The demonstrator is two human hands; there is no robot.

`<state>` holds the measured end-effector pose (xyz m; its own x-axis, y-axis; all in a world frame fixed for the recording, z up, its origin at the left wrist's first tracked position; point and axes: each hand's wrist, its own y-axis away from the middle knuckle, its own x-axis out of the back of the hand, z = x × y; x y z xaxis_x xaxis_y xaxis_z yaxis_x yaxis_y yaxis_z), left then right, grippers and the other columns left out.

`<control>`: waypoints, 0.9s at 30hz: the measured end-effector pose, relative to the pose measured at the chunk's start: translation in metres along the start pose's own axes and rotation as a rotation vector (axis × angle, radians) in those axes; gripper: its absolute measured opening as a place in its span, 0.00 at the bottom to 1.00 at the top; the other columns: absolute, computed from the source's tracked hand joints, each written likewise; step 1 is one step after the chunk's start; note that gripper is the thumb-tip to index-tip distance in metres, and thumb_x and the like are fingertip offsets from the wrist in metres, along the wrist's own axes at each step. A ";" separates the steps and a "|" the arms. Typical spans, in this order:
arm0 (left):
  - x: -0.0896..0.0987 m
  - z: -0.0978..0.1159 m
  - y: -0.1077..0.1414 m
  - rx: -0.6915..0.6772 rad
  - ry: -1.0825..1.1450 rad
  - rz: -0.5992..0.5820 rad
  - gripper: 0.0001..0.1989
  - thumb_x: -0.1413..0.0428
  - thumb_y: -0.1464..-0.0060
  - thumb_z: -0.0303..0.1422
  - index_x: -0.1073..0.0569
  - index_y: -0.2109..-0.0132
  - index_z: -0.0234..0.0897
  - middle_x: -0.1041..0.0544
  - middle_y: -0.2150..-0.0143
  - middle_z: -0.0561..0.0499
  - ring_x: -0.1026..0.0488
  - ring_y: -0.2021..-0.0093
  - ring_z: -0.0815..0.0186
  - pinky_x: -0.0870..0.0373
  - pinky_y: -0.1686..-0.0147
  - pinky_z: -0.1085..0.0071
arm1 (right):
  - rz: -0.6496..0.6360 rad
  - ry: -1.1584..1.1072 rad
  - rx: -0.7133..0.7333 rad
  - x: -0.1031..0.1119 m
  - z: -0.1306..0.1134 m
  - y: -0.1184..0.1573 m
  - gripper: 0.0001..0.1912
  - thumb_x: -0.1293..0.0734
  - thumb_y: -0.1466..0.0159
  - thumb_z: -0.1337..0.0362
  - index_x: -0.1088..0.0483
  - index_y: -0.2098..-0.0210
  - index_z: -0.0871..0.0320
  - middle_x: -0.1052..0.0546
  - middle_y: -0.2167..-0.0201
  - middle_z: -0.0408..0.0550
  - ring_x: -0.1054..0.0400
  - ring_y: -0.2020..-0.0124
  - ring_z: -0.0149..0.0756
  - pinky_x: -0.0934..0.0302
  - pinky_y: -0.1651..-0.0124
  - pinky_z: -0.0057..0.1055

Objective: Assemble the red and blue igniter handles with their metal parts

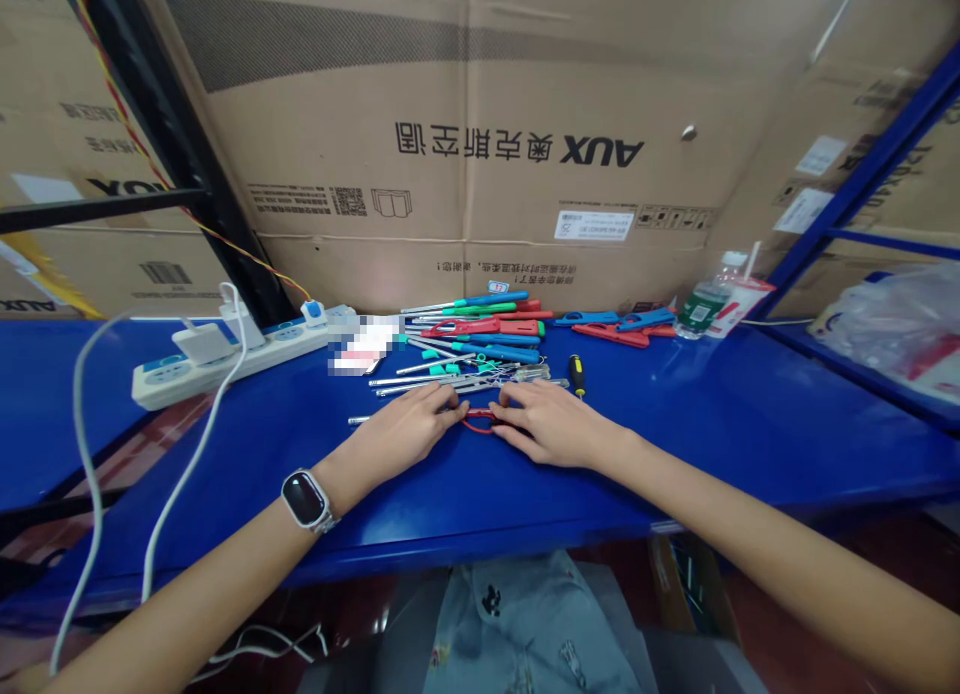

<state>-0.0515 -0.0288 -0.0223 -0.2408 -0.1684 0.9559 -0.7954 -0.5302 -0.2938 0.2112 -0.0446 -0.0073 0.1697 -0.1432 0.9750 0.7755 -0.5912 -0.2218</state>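
Red part [479, 413], ends hidden
Your left hand [409, 424] and right hand [559, 424] are pinching it, both nearly closed, and covering its ends.

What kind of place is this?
It looks like a workbench, maybe in a workshop or storeroom: the blue table holds a yellow-and-black screwdriver and a pile of metal rods, with big brown cardboard behind.
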 end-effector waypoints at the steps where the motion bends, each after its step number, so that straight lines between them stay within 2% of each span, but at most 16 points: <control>1: -0.001 -0.001 0.000 -0.004 -0.016 -0.002 0.24 0.64 0.25 0.32 0.23 0.44 0.35 0.24 0.51 0.41 0.27 0.54 0.58 0.27 0.52 0.59 | 0.035 -0.053 -0.026 -0.003 0.003 0.000 0.18 0.40 0.25 0.59 0.21 0.51 0.60 0.24 0.55 0.56 0.30 0.60 0.40 0.37 0.54 0.39; 4: -0.003 -0.002 0.000 -0.020 -0.072 -0.014 0.24 0.64 0.25 0.29 0.24 0.42 0.36 0.24 0.52 0.42 0.27 0.54 0.59 0.27 0.52 0.61 | 0.096 -0.277 -0.138 -0.007 0.013 -0.005 0.16 0.38 0.26 0.61 0.19 0.60 0.58 0.23 0.60 0.51 0.30 0.64 0.34 0.38 0.59 0.34; 7: -0.004 -0.002 0.000 -0.025 -0.099 -0.011 0.23 0.63 0.25 0.30 0.24 0.43 0.35 0.24 0.52 0.43 0.27 0.53 0.59 0.27 0.52 0.61 | 0.053 -0.421 -0.220 -0.002 0.020 -0.016 0.08 0.31 0.31 0.65 0.19 0.64 0.57 0.23 0.69 0.45 0.31 0.68 0.32 0.42 0.64 0.30; 10: -0.005 -0.001 0.000 -0.021 -0.093 -0.002 0.24 0.64 0.24 0.31 0.24 0.43 0.34 0.24 0.52 0.42 0.27 0.53 0.59 0.28 0.52 0.61 | 0.002 -0.442 -0.236 0.006 0.022 -0.026 0.03 0.27 0.35 0.65 0.19 0.64 0.56 0.23 0.71 0.43 0.32 0.69 0.31 0.44 0.65 0.29; 13: -0.005 -0.001 0.000 -0.014 -0.096 -0.014 0.25 0.66 0.24 0.31 0.24 0.43 0.34 0.25 0.53 0.42 0.27 0.54 0.59 0.27 0.53 0.60 | -0.016 -0.455 -0.212 0.008 0.021 -0.029 0.04 0.29 0.35 0.68 0.20 0.66 0.57 0.21 0.68 0.44 0.31 0.68 0.32 0.44 0.63 0.29; 20: -0.005 -0.001 0.000 -0.017 -0.076 0.002 0.25 0.65 0.24 0.32 0.23 0.44 0.34 0.25 0.53 0.42 0.27 0.54 0.59 0.27 0.53 0.60 | 0.048 -0.474 -0.247 -0.004 0.019 -0.024 0.06 0.30 0.34 0.71 0.21 0.67 0.59 0.23 0.70 0.44 0.32 0.68 0.31 0.43 0.64 0.29; 27: -0.007 -0.001 0.000 -0.022 -0.123 -0.022 0.26 0.67 0.24 0.31 0.25 0.41 0.31 0.25 0.52 0.40 0.27 0.54 0.58 0.27 0.52 0.59 | 0.065 -0.427 -0.143 -0.002 0.021 -0.023 0.06 0.29 0.34 0.67 0.21 0.68 0.59 0.24 0.72 0.44 0.33 0.71 0.31 0.43 0.64 0.29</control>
<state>-0.0507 -0.0269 -0.0287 -0.1537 -0.2581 0.9538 -0.8119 -0.5172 -0.2708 0.2063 -0.0139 -0.0043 0.4739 0.1393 0.8695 0.6685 -0.6996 -0.2523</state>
